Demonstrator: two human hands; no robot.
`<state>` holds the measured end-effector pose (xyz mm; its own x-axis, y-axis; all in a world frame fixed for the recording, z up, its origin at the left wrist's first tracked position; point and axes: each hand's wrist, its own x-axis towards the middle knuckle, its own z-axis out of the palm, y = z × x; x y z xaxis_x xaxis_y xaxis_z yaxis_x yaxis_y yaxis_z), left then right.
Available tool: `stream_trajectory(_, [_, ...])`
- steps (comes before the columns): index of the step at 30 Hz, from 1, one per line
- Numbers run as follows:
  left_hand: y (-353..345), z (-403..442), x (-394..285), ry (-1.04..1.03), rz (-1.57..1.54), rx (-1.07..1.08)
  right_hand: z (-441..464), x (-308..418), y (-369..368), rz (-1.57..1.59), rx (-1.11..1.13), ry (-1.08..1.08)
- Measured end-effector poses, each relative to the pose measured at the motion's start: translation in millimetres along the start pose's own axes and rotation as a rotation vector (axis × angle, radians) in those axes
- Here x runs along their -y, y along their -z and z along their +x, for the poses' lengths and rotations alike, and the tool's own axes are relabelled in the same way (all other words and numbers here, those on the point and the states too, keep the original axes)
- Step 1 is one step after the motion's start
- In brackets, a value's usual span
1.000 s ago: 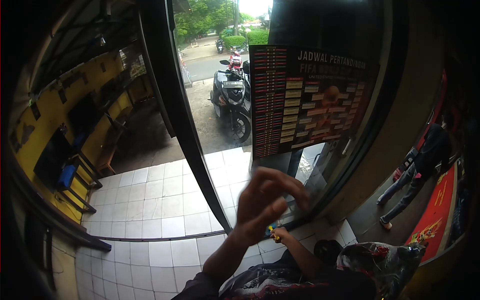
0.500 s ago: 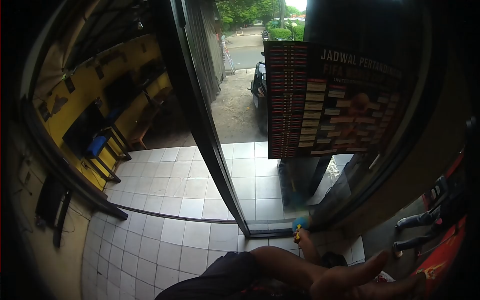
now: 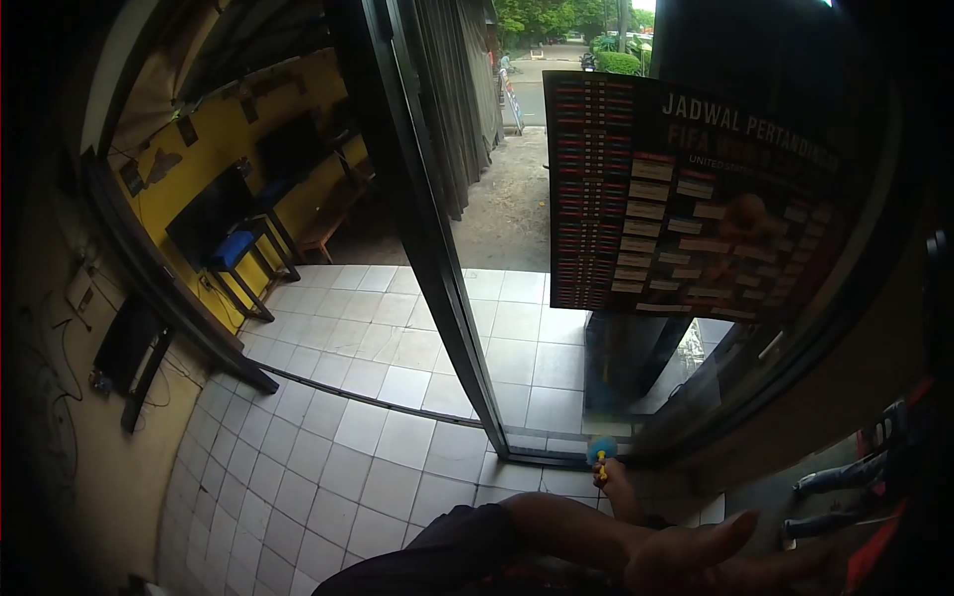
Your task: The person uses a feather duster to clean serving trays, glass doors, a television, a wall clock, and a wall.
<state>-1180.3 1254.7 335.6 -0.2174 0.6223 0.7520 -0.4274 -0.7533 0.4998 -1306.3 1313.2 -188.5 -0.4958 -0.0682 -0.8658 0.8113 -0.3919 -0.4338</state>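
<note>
While the left hand [image 3: 691,558] spreads fingers, the right hand [image 3: 612,477] grips one yellow handle [image 3: 601,470].

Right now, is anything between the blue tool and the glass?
Nothing visible: the blue tool, in the right hand, is low by the glass, contact unclear. The left hand is off to the side.

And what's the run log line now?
left hand: open; right hand: holds blue-and-yellow tool; tool: low by the glass; poster: above

Right hand [image 3: 612,475] grips blue-headed tool [image 3: 601,450] by yellow handle [image 3: 601,471], near glass pane [image 3: 532,363]; left hand [image 3: 686,556] open.
</note>
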Motion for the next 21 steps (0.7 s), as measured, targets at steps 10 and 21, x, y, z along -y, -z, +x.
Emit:
stream_trajectory(10, [12.8,25.4,16.7,0.026,0.236,-0.068,-7.2,-5.0,-10.7,-0.080,0.225,-0.084])
stream_trajectory(21, [16.9,83.3,33.6,0.095,0.324,-0.144,23.1,-21.2,2.1,-0.225,0.255,-0.133])
